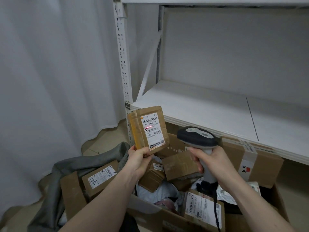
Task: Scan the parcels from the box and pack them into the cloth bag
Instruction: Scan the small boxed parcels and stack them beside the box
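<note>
Head view: left hand (139,159) pinches a small parcel (148,128) upright; right hand (212,160) grips the scanner (197,135). Best to steady the red beam across the barcode.

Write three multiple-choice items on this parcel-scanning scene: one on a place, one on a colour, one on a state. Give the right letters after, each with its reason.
1. Where is the parcel marked 4452?
A. on the white shelf
B. in the grey cloth bag
C. in the right hand

2. What colour is the scanner's line on the held parcel?
A. green
B. blue
C. red

3. What is the left hand doing?
A. gripping the held parcel by its lower edge
B. resting flat on the shelf
C. hanging idle

Answers:
1 B: it lies inside the cloth bag, at lower left.
2 C: a red streak crosses the parcel's white label, with the scanner in the right hand aimed at it.
3 A: its fingers and thumb pinch the parcel's bottom edge, held upright.
</note>
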